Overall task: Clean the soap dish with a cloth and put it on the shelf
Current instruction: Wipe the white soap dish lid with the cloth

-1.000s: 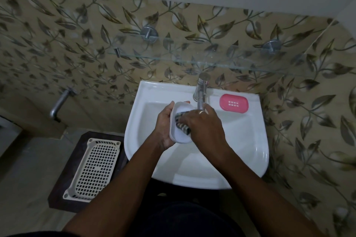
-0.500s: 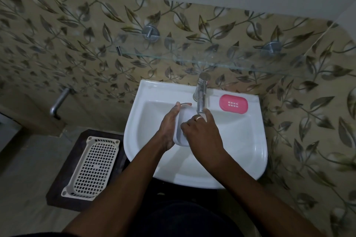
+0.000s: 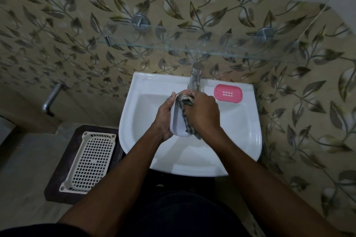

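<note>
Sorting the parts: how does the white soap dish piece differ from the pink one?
The white piece is held on edge over the sink by the left hand; the pink piece lies flat on its ledge. The right hand holds a striped cloth against the white piece; the pink piece is untouched. Both are rounded rectangles.

Dim, soft shadows, wide-angle bending at edges

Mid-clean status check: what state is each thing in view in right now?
White soap dish: tipped on edge over the sink, gripped by left hand.
Striped cloth: bunched, pressed into the dish by right hand.
Tap: no water visible.
Pink insert: flat on the sink rim, right of the tap.
Glass shelf: dish not yet on it.
Basket: flat on dark stand.
</note>
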